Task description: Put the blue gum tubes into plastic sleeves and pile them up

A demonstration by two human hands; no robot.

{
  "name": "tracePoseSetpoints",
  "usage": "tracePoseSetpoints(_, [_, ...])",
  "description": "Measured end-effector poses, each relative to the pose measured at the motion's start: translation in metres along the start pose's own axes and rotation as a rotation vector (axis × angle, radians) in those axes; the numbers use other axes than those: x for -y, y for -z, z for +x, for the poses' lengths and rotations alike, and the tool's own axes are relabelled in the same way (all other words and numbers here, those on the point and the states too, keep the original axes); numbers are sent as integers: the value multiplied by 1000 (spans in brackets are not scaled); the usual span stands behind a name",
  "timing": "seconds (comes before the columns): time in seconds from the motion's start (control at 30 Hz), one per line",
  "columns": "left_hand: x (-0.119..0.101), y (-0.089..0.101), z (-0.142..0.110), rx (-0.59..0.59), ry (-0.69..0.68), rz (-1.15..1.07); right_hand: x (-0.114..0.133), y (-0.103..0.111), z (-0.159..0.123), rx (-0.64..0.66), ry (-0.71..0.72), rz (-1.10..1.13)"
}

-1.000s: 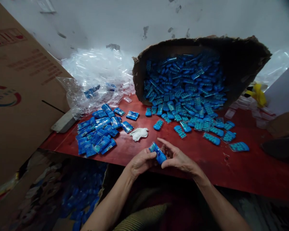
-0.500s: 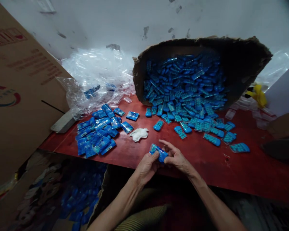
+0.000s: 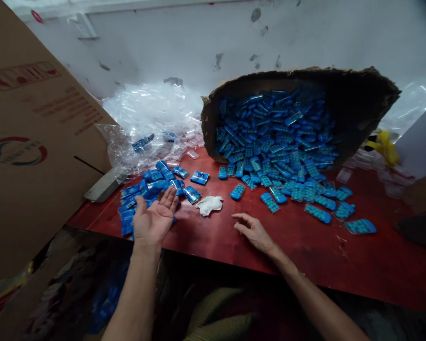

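My left hand (image 3: 156, 215) is palm up with its fingers spread and nothing in it, over the near right side of a pile of blue printed packets (image 3: 152, 176). It hides part of that pile. My right hand (image 3: 253, 231) hovers above the red table (image 3: 202, 237), fingers loosely bent and apart, holding nothing. A crumpled white cloth or tissue (image 3: 209, 205) lies between the two hands. Beyond my right hand, small blue cases with clear fronts and teal balls inside, such as one single case (image 3: 237, 191), are scattered on the table.
A torn-edged cardboard box (image 3: 362, 128) lies on its side, spilling a heap of blue cases (image 3: 270, 128). Clear plastic wrappers (image 3: 152, 109) are piled at the back left. A big carton (image 3: 31, 123) stands left, with a grey block (image 3: 104, 185) beside it. Something yellow (image 3: 386, 148) sits right.
My left hand has moved left to the packet pile and opened. The blue packet both hands held is no longer in them. My right hand stays near its place, now empty. The view shifted slightly.
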State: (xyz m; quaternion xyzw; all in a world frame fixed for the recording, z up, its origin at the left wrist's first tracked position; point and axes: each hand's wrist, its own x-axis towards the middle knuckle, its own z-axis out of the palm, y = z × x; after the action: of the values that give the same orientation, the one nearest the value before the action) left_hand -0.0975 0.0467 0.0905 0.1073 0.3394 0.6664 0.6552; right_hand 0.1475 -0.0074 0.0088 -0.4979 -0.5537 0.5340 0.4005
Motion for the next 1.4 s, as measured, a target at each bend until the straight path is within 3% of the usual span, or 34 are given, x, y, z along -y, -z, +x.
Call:
tracePoseSetpoints(0.1, [2,9,6,-107,29,145,9,-9,27,-77,193,-320])
tracePoseSetpoints(0.2, [35,18,-1,-107,35,449,17,-23,59,-62,235,-659])
tracePoseSetpoints(0.27, [60,23,-6,-59,-88,788,19,-32,76,-28,211,-819])
tracePoseSetpoints(0.43, [92,31,-1,151,-622,1727,13,-37,85,32,202,-909])
tracePoseSetpoints(0.57, [98,30,6,226,-656,2134,9,-23,69,86,222,-929])
tracePoseSetpoints(0.67, [101,28,5,232,-651,2210,17,-12,70,106,250,-917])
tracePoseSetpoints(0.77, [106,31,0,188,-684,2189,30,-16,96,35,258,-952])
tracePoseSetpoints(0.93, [114,42,-4,132,-711,2089,42,-51,164,-13,246,-990])
tracePoseSetpoints(1.07, [115,47,-4,115,-658,2035,36,-74,198,-59,172,-1023])
tracePoseSetpoints(1.4, [115,34,1,27,-649,2057,22,-69,205,-103,129,-1103])
